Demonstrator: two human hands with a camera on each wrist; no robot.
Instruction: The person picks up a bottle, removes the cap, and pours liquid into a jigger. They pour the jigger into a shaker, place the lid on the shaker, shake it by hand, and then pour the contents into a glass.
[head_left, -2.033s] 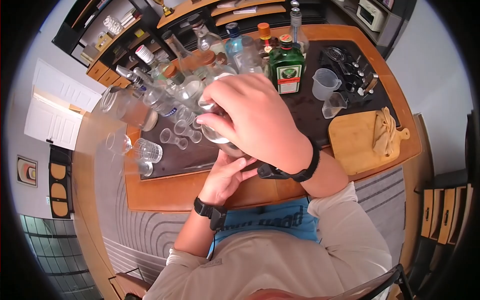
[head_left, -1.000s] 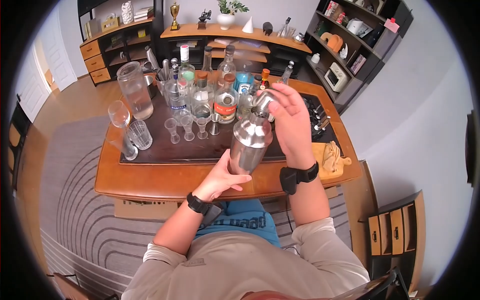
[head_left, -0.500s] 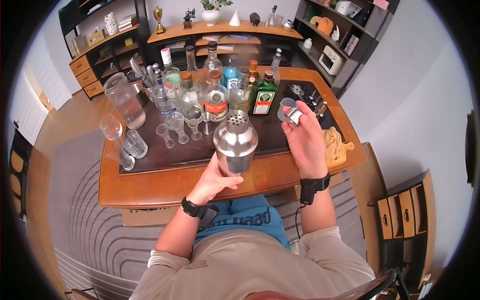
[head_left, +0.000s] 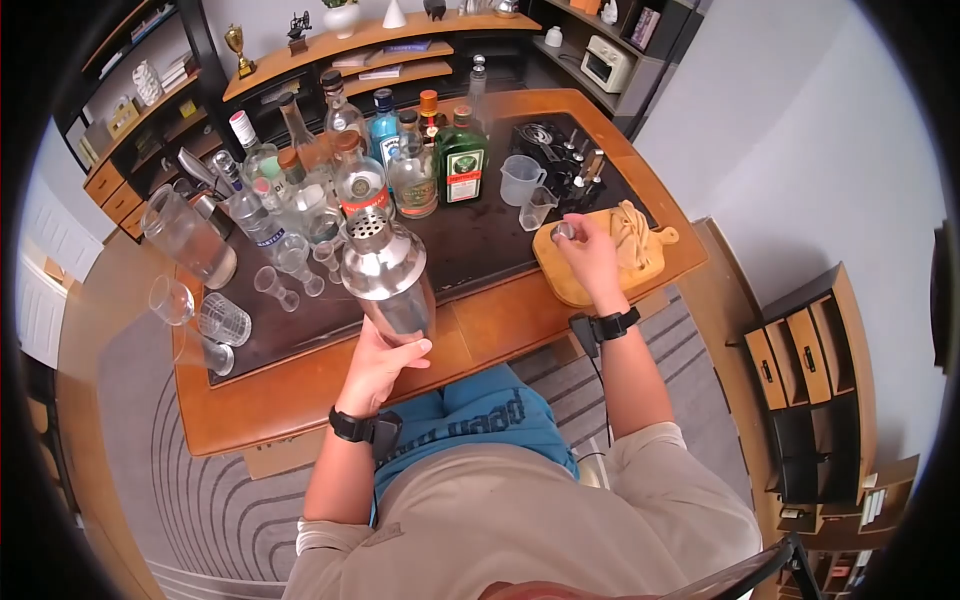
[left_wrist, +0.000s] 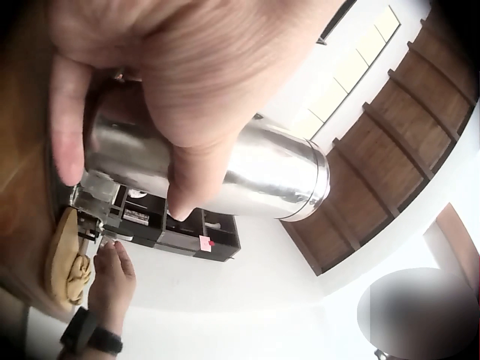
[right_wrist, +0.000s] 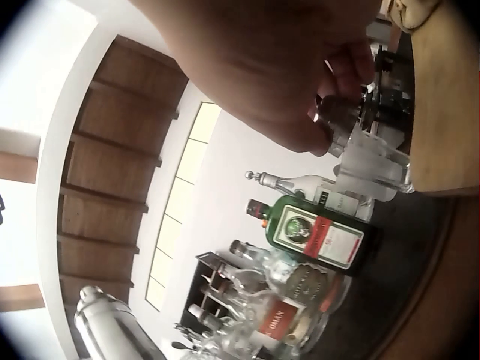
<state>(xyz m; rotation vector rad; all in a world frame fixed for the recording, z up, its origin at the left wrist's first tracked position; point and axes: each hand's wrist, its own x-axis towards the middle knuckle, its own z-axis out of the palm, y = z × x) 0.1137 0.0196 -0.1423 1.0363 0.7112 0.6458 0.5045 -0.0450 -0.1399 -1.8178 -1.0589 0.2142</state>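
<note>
My left hand (head_left: 376, 368) grips a steel cocktail shaker (head_left: 388, 290) round its lower body, above the table's front edge. The shaker's strainer top (head_left: 368, 228) is uncovered, its holes showing, and it leans slightly left. In the left wrist view the thumb lies across the shiny body (left_wrist: 262, 171). Over at the right, my right hand (head_left: 592, 262) pinches the small steel shaker cap (head_left: 564, 231) close over the wooden cutting board (head_left: 565, 280). A folded tan cloth (head_left: 630, 238) lies on that board. The right wrist view shows the cap (right_wrist: 337, 114) between fingers and thumb.
Several liquor bottles, including a green one (head_left: 462, 160), crowd the table's back. Small glasses (head_left: 275, 288), a tumbler (head_left: 224, 319) and a water jar (head_left: 190, 240) stand left. Plastic measuring cups (head_left: 521, 181) and a black rack of bar tools (head_left: 570, 160) sit behind the board.
My right hand has pulled the cap off the shaker and carried it right and down to the cutting board. The left hand keeps its grip; the head view has turned rightward.
</note>
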